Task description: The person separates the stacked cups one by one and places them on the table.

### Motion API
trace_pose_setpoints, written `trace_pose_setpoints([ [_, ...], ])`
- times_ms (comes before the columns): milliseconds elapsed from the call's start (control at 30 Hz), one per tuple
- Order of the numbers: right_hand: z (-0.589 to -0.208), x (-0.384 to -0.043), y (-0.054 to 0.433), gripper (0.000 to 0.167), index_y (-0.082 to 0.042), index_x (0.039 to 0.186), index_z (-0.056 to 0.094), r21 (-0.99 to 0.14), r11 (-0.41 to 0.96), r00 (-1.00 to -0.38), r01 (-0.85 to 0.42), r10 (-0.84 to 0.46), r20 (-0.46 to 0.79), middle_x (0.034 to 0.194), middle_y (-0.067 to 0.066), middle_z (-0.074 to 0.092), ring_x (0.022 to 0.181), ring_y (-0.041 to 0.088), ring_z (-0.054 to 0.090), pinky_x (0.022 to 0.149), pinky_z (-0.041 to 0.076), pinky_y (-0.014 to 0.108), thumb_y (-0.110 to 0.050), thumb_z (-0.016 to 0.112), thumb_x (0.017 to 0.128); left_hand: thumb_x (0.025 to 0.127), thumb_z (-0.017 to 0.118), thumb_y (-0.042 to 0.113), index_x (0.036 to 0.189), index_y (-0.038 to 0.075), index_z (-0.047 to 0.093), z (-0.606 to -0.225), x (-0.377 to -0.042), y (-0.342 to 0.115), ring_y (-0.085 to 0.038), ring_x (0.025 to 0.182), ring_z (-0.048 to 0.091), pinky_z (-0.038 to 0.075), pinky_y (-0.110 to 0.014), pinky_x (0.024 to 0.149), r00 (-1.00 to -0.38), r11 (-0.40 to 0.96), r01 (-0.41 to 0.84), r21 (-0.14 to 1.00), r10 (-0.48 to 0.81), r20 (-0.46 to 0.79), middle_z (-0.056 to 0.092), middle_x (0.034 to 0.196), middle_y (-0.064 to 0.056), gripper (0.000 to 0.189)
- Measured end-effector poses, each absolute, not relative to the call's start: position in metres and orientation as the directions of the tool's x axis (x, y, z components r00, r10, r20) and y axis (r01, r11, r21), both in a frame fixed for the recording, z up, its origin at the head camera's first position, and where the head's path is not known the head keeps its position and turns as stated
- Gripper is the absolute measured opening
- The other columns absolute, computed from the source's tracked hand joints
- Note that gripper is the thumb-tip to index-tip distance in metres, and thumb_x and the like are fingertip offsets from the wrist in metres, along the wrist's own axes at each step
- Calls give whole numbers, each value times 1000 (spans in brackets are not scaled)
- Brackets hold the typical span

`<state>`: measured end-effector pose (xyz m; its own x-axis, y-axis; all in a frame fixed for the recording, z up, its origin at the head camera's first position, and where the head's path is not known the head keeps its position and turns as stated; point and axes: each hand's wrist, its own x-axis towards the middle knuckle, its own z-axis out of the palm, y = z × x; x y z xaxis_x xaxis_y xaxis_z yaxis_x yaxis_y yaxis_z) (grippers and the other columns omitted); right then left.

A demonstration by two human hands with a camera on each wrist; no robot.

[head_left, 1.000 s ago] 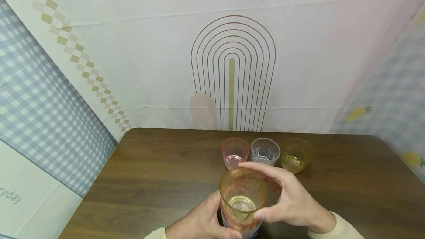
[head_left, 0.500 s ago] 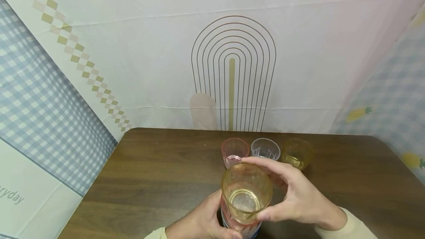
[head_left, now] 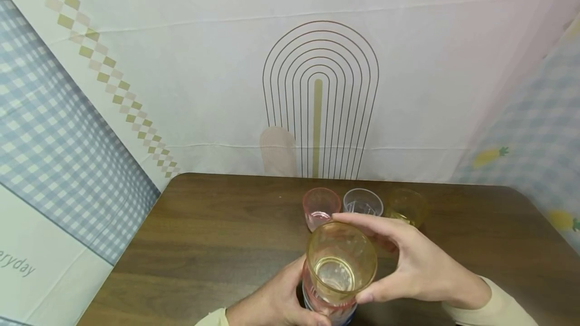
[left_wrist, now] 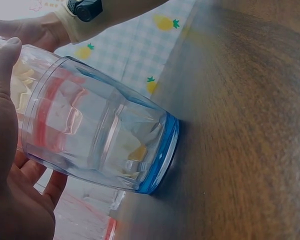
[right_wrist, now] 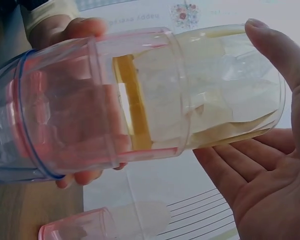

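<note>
A stack of nested tumblers stands near the table's front edge. At its bottom is a blue tumbler (left_wrist: 157,160), its base close over the table. Pink-tinted tumblers (right_wrist: 55,105) sit above it, and a yellow tumbler (head_left: 346,245) tops the stack. In the right wrist view the yellow base lies inside the rim below. My left hand (head_left: 283,296) grips the stack around its pink part. With thumb and fingers spread across the rim, my right hand (head_left: 419,268) holds the yellow tumbler.
Behind the hands stand a pink tumbler (head_left: 320,205), a clear tumbler (head_left: 362,200) and another yellow tumbler (head_left: 408,205), side by side near the back of the brown wooden table (head_left: 217,225). A printed cloth (head_left: 204,89) hangs behind the table.
My right hand and the yellow tumbler have shifted slightly up and to the right in the head view. The left hand has stayed nearly in place around the stack.
</note>
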<state>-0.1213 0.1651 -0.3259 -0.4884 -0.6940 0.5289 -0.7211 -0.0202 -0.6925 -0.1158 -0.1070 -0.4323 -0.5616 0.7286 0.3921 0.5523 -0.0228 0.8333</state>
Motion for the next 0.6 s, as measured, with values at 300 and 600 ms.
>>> trace_pose_setpoints([
  [300, -315, -120, 162, 99, 5, 158, 46, -693, -28, -491, -720, -686, 538, 147, 12, 68, 130, 17, 69, 104, 60, 28, -5, 98, 75, 84, 92, 18, 163, 15, 38, -434, -116, -108, -20, 143, 60, 51, -40, 120, -545, -11, 614, 790, 718, 433, 60, 155, -6, 96],
  [600, -306, -121, 163, 99, 5, 157, 48, -671, -9, -502, -742, -656, 564, 145, 11, 70, 132, 16, 68, 109, 57, 26, -7, 99, 73, 84, 92, 16, 162, 11, 37, -434, -116, -107, -23, 143, 60, 51, -41, 121, -514, -45, 632, 774, 723, 462, 60, 156, -9, 96],
])
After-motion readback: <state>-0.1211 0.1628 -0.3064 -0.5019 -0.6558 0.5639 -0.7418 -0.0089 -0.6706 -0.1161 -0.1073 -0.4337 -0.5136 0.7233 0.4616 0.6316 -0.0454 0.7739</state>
